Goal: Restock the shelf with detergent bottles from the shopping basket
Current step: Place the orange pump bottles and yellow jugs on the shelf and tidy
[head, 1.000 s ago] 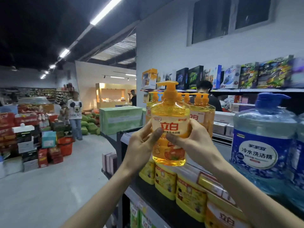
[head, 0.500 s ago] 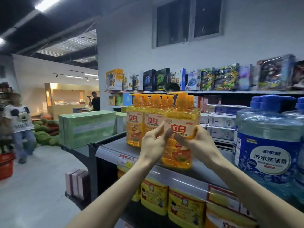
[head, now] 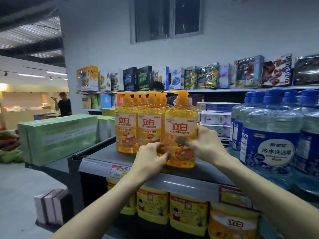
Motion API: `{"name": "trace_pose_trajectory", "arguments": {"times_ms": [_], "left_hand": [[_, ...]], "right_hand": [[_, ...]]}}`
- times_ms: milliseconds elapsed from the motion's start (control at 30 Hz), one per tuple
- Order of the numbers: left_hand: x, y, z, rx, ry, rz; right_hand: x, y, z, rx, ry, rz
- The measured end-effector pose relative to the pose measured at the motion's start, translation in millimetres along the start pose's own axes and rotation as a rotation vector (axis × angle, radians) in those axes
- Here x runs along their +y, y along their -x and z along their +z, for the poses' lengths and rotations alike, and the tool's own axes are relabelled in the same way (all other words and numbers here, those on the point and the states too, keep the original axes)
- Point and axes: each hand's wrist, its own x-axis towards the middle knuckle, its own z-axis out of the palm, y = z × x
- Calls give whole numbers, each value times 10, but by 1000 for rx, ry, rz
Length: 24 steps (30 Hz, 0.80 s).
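A bottle (head: pixel 181 128) of orange-yellow detergent is seen upright on the top shelf (head: pixel 103 156), its long axis vertical, the pump head uppermost and the printed label turned toward the camera. It is made of clear, smooth plastic, broad and flattish in the body with rounded shoulders, narrowing to an opaque orange pump. Its base is set near the shelf's front edge, just right of a row (head: pixel 126 128) of matching bottles, against which its left side appears to be pressed. The bottle is held between both hands. The left hand (head: pixel 151 157) is placed low on the left side, its fingers (head: pixel 162 152) curled against the lower label. The right hand (head: pixel 205 145) is wrapped round the right side at mid-height, with the thumb laid across the front of the label and the other fingers hidden behind the body. The shelf is grey, flat metal with a price strip along its front. Large clear jugs (head: pixel 274 144) with blue caps are ranged to the right, and a pale green box (head: pixel 58 135) lies to the left. Yellow packs (head: pixel 151 206) are stacked on the level below.
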Motion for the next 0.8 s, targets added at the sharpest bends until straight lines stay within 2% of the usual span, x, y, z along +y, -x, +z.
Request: {"name": "trace_pose_trajectory", "arguments": {"times_ms": [300, 600, 800], "left_hand": [[-109, -143, 20, -249, -123, -56], [-172, -126, 65, -243, -204, -13], [-158, -37, 21, -193, -240, 11]], "right_hand": [[133, -284, 188, 50, -102, 115], [154, -312, 221, 82, -106, 149], [239, -204, 354, -28, 227, 215]]}}
